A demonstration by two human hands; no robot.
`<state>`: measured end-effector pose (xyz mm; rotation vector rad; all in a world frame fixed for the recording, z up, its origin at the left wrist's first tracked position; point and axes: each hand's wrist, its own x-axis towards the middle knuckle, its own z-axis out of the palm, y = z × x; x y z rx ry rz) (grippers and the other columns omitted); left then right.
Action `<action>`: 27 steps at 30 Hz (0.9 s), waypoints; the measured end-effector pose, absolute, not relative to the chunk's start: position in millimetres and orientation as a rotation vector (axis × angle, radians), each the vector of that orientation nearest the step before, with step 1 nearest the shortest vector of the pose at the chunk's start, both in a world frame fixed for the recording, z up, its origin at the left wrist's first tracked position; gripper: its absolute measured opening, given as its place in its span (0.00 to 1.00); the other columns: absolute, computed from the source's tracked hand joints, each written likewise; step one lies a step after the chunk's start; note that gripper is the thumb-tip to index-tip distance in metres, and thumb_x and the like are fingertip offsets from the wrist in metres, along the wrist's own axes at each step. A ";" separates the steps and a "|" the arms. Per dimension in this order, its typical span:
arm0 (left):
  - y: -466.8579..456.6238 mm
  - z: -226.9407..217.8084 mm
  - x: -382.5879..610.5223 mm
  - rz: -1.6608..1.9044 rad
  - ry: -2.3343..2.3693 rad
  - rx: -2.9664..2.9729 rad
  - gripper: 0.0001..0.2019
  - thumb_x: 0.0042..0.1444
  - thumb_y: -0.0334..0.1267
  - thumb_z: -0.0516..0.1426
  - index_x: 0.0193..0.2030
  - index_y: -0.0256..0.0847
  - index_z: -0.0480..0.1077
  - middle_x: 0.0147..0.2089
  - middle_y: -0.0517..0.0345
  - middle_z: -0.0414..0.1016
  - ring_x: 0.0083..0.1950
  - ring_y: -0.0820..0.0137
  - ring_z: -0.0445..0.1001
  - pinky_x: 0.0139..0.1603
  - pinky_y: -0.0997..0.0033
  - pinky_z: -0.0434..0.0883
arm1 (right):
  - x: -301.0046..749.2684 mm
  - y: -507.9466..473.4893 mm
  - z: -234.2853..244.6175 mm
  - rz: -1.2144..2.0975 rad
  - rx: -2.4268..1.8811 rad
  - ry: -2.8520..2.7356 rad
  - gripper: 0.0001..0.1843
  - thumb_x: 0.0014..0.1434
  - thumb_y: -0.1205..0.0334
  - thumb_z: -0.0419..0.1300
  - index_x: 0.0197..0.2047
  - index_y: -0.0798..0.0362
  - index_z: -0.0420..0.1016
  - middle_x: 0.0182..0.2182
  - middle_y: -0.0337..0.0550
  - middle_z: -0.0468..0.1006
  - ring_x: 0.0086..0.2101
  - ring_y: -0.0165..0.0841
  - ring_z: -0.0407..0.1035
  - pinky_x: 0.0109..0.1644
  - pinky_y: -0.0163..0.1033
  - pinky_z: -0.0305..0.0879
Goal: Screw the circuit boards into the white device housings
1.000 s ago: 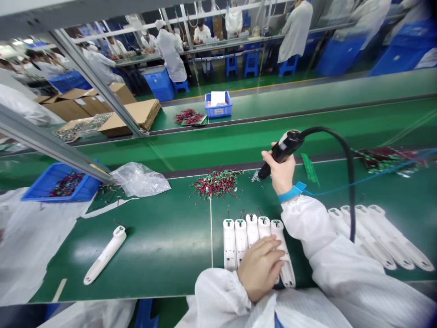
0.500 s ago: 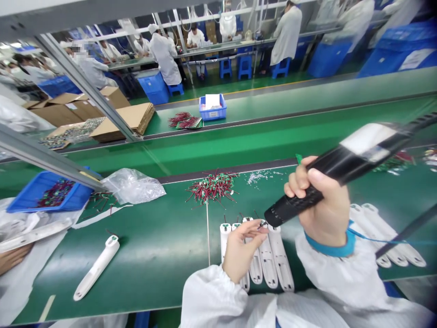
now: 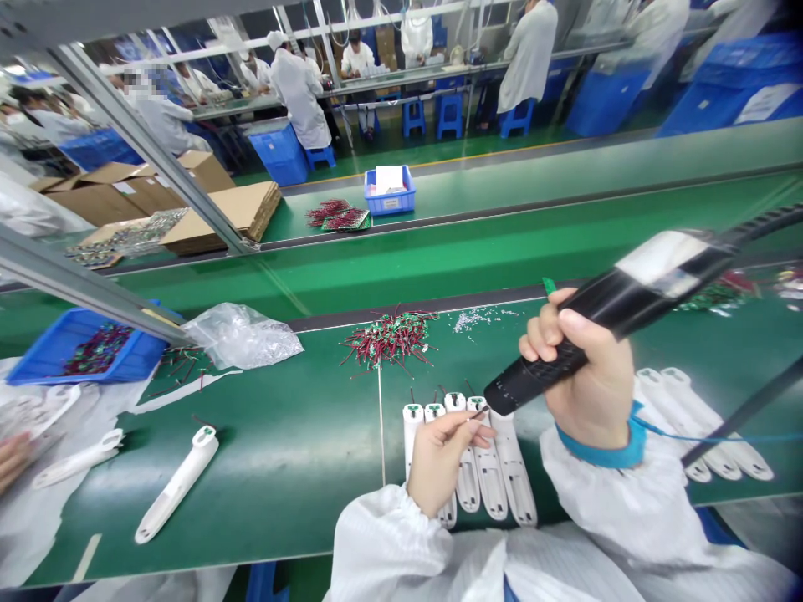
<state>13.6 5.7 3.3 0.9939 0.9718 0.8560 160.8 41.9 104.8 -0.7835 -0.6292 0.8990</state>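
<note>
My right hand (image 3: pixel 595 368) grips a black electric screwdriver (image 3: pixel 602 309), tilted with its nose down to the left. A blue strap circles that wrist. At the screwdriver's tip, my left hand (image 3: pixel 442 456) has thumb and fingers pinched together around the thin bit; whether a small screw sits there is hidden by the fingers. Beneath both hands lies a row of several white plastic housings (image 3: pixel 518 468), with small green boards and dark wires at their upper ends. Part of the row is covered by my left hand.
Beyond the row lie a heap of red-wired green boards (image 3: pixel 392 339) and scattered small white pieces (image 3: pixel 480 319). A single housing (image 3: pixel 179 485), a plastic bag (image 3: pixel 244 336) and a blue bin (image 3: pixel 88 344) are left. More housings (image 3: pixel 708 426) lie right. A co-worker's hand (image 3: pixel 12 458) shows far left.
My left fingers have closed in at the screwdriver's tip; the screwdriver has barely moved. At far left, a white housing now lies on the sheet, apart from the co-worker's hand.
</note>
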 end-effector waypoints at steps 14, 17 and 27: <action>6.0 3.7 5.9 0.814 1.131 1.415 0.11 0.59 0.38 0.56 0.35 0.38 0.80 0.31 0.55 0.82 0.34 0.67 0.78 0.38 0.71 0.73 | 155.8 39.3 101.9 0.897 -0.827 -0.664 0.10 0.48 0.62 0.63 0.36 0.51 0.70 0.18 0.31 0.61 0.17 0.24 0.56 0.21 0.34 0.57; 6.4 5.5 6.7 0.811 1.141 1.408 0.10 0.58 0.37 0.56 0.34 0.38 0.80 0.31 0.56 0.82 0.33 0.67 0.78 0.38 0.71 0.72 | 154.9 39.1 100.0 0.888 -0.838 -0.688 0.10 0.49 0.62 0.63 0.36 0.51 0.70 0.18 0.31 0.62 0.17 0.24 0.56 0.21 0.34 0.58; 6.4 -7.1 9.6 0.786 1.175 1.237 0.07 0.52 0.35 0.59 0.28 0.38 0.78 0.28 0.56 0.81 0.31 0.67 0.77 0.37 0.70 0.74 | 157.5 39.8 99.7 0.856 -0.814 -0.700 0.09 0.50 0.64 0.62 0.37 0.52 0.70 0.19 0.31 0.63 0.18 0.24 0.58 0.22 0.34 0.59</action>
